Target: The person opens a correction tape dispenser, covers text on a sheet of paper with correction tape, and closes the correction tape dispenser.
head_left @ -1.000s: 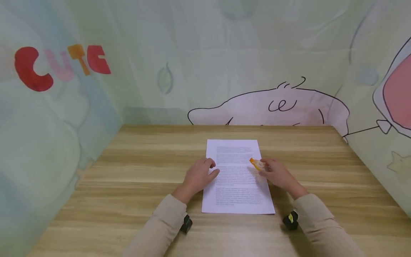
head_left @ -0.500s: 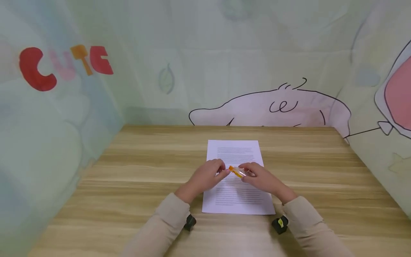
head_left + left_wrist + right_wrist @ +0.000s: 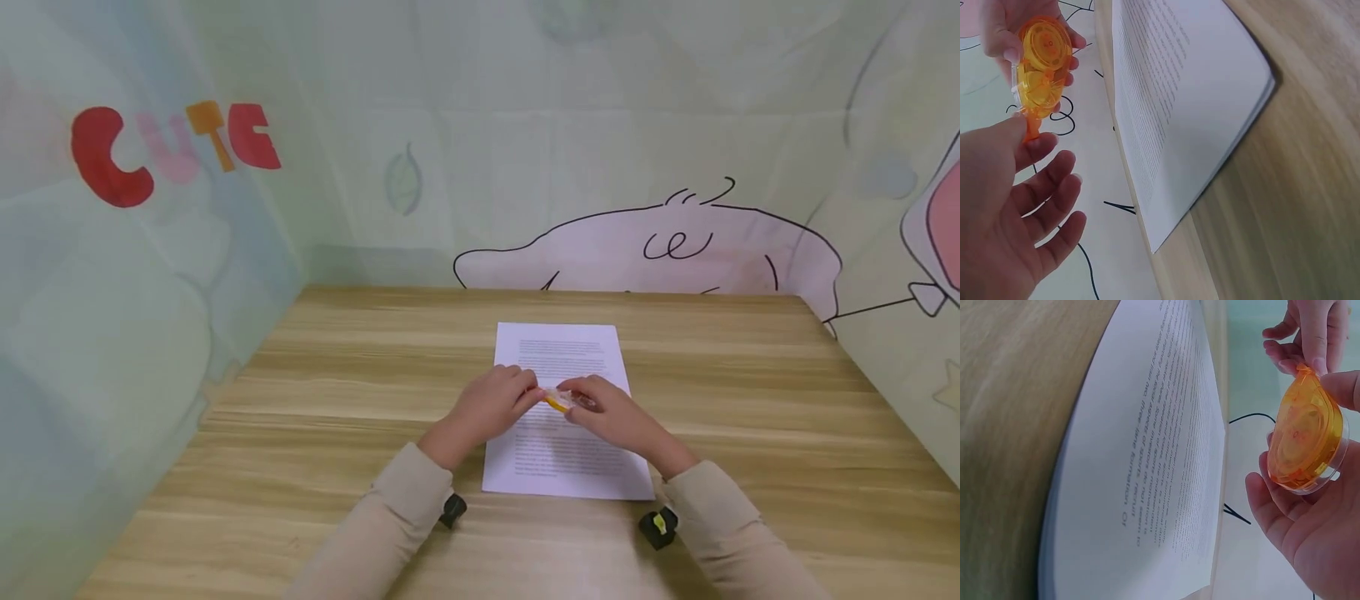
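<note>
An orange see-through correction tape [image 3: 1304, 437] with a clear part along one edge is held above the printed paper [image 3: 570, 467]. My right hand [image 3: 611, 417] grips its body between thumb and fingers, as the right wrist view shows. With thumb and forefinger, my left hand [image 3: 1016, 200] pinches the narrow tip of the correction tape; its other fingers are loosely bent. The wheels inside the body show through the orange shell in the left wrist view. In the head view the fingers hide most of the correction tape.
Several sheets seem stacked in the paper, which lies on a wood-grain table [image 3: 360, 375]. A printed cloth backdrop [image 3: 360, 167] stands along the back and sides. Each wrist carries a small black camera [image 3: 658, 527].
My right hand has brought the correction tape left toward my left hand. My left hand has moved slightly right and now pinches its tip. The head view has shifted a little.
</note>
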Available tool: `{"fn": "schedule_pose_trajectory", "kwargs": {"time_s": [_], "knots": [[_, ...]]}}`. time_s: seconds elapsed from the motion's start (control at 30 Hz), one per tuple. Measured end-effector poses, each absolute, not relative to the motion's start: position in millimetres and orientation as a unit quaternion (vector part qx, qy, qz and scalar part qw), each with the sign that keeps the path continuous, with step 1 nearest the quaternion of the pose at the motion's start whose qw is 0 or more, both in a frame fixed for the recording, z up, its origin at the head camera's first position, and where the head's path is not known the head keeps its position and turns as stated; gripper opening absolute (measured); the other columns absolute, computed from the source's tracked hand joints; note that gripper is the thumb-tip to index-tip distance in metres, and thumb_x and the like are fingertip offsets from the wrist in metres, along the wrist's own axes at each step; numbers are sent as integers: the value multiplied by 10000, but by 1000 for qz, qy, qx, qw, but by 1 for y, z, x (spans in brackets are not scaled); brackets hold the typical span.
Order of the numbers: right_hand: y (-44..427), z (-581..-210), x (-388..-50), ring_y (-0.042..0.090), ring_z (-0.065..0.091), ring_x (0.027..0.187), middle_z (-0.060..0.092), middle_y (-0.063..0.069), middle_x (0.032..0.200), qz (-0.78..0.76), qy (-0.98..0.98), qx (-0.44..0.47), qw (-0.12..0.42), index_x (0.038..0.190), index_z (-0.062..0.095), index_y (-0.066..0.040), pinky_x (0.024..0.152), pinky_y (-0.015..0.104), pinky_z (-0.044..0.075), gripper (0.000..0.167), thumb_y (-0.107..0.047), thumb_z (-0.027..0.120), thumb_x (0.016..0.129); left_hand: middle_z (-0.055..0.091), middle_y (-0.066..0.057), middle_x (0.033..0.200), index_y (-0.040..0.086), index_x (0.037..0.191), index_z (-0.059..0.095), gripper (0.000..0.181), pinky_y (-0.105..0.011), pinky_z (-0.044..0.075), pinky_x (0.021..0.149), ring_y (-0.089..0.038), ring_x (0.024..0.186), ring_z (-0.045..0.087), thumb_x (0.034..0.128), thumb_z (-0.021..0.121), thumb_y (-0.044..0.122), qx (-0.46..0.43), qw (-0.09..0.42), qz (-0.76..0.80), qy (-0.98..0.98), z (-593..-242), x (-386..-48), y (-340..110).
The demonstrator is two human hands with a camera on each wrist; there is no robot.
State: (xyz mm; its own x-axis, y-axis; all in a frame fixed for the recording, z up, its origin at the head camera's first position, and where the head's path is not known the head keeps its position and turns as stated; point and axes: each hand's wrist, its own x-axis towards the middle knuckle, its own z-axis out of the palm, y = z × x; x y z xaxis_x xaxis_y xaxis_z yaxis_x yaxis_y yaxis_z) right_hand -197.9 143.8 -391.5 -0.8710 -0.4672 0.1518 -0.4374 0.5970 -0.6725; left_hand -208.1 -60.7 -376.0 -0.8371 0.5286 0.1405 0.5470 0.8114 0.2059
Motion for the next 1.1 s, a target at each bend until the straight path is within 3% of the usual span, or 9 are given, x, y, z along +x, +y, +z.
{"fn": "schedule_pose_trajectory", "kwargs": {"time_s": [0.27, 0.53, 0.83, 1.1], "knots": [[140, -393, -198, 193, 511, 930, 576, 83, 1005, -357, 903, -237, 25, 1176, 583, -46, 816, 360, 440, 356, -199, 557, 856, 544, 50, 726, 150, 903, 609, 272, -220, 377, 603, -122, 686, 464, 933, 490, 393, -290, 66, -106, -949, -377, -207, -65], [138, -394, -197, 182, 477, 829, 554, 134, 1004, -350, 915, -199, -1, 1170, 564, -26, 725, 309, 417, 375, -203, 585, 839, 541, 55, 652, 143, 834, 613, 265, -213, 339, 547, -122, 614, 440, 933, 505, 364, -279, 97, -96, -951, -377, -209, -58], [134, -396, -196, 194, 484, 827, 524, 174, 1044, -378, 907, -184, -26, 1145, 533, -39, 702, 296, 419, 367, -190, 627, 824, 571, 51, 601, 149, 770, 652, 279, -216, 332, 455, -102, 545, 490, 897, 562, 381, -283, 155, -83, -943, -378, -201, -51], [139, -395, -196, 299, 555, 1016, 582, 155, 1160, -415, 894, -162, 43, 1193, 480, -186, 807, 431, 456, 423, -233, 668, 818, 609, 57, 617, 138, 798, 684, 250, -199, 340, 473, -91, 562, 512, 861, 613, 369, -317, 159, -100, -930, -379, -198, -50]]}}
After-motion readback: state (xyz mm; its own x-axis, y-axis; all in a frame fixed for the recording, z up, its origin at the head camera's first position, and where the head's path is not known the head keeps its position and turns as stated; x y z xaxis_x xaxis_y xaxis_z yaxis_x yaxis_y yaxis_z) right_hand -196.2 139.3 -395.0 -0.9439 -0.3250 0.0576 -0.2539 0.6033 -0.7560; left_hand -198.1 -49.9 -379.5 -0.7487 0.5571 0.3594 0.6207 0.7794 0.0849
